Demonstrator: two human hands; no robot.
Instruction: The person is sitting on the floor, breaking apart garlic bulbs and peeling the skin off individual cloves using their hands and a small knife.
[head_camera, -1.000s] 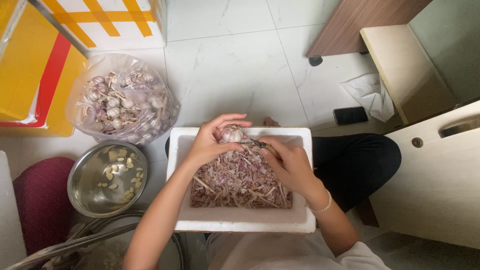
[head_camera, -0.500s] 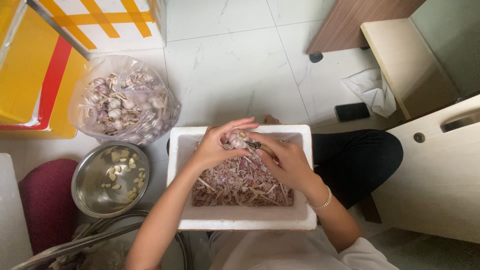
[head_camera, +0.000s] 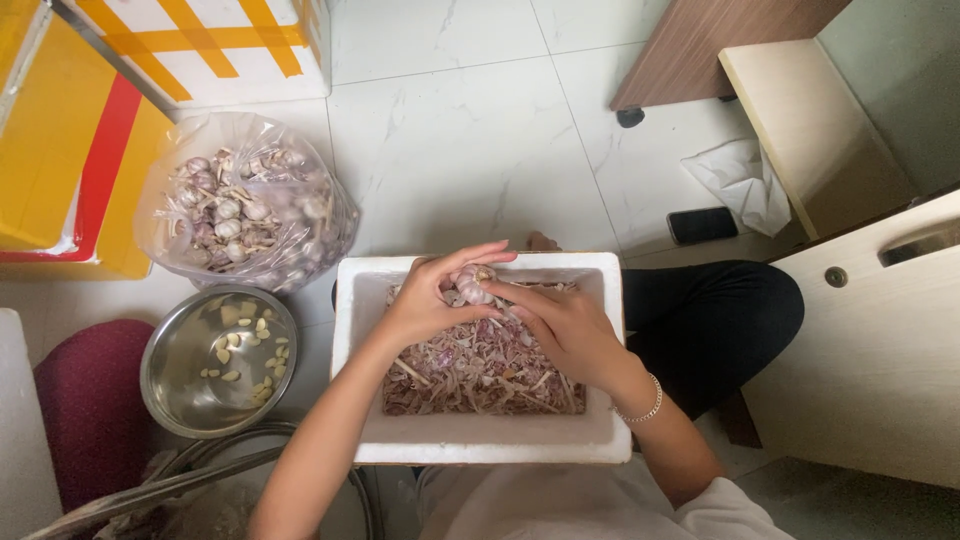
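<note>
Closest to the camera, a white foam box (head_camera: 480, 440) is kept on the lap, so that the purple-brown peelings (head_camera: 480, 375) are caught in it as they fall. Just above the heap, a garlic bulb (head_camera: 472, 285) is held between both hands: the grip of the left hand (head_camera: 430, 300) is clenched around it from the side, while the right hand (head_camera: 560, 325) is pressed against it with the fingers (head_camera: 515, 293) curled onto the skin, apparently to pry it apart. A thin bracelet (head_camera: 640, 405) is worn on the right wrist.

To the left, within easy reach, a steel bowl (head_camera: 190, 385) is set on the floor, with a few pale peeled cloves (head_camera: 245, 355) lying in it. Beyond it, a clear plastic bag (head_camera: 245, 200) of unpeeled bulbs is left open.

Farther off, a crumpled white cloth (head_camera: 745, 180) and a dark phone (head_camera: 702, 225) are seen on the white tiles. At the far left stand a yellow carton with a red stripe (head_camera: 60, 150) and a white carton crossed with yellow bands (head_camera: 230, 45).
</note>
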